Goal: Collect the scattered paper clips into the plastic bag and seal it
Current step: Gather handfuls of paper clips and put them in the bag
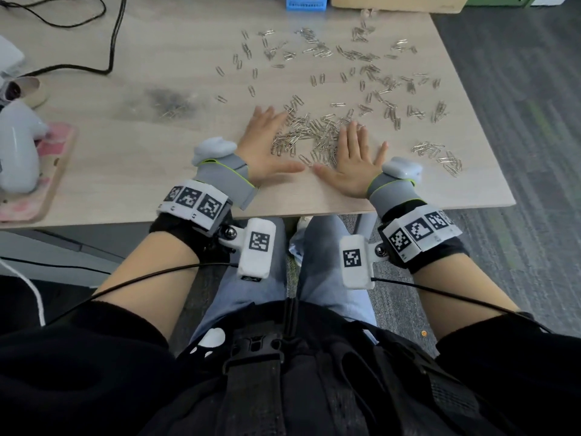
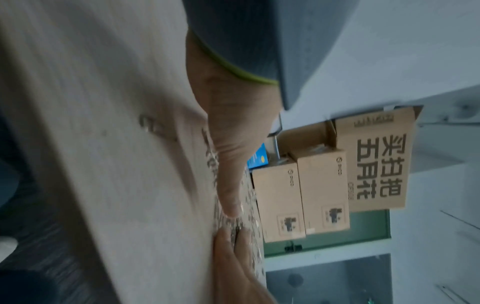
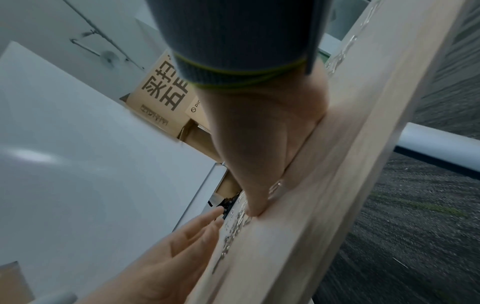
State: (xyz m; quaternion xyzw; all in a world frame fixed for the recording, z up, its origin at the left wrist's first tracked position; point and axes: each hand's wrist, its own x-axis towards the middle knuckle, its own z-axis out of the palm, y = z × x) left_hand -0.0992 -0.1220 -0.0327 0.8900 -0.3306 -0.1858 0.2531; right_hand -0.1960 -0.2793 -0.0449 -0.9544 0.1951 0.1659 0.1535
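Observation:
Several silver paper clips (image 1: 371, 67) lie scattered over the right half of the wooden table (image 1: 125, 158). A denser heap of clips (image 1: 309, 133) sits between my two hands near the front edge. My left hand (image 1: 267, 143) lies flat, fingers straight, on the heap's left side. On the heap's right side my right hand (image 1: 355, 155) also lies flat, and the thumbs almost meet in front of it. A faint clear patch with some clips (image 1: 171, 103), possibly the plastic bag, lies left of the hands. The left wrist view shows my left thumb (image 2: 228, 164) beside blurred clips (image 2: 244, 222).
A black cable (image 1: 113, 36) loops across the back left. A white device (image 1: 15, 146) rests on a pink pad (image 1: 47, 171) at the left edge. A blue box (image 1: 306, 3) and a cardboard box (image 1: 396, 3) stand at the back. Grey carpet (image 1: 518, 89) lies beyond the table's right edge.

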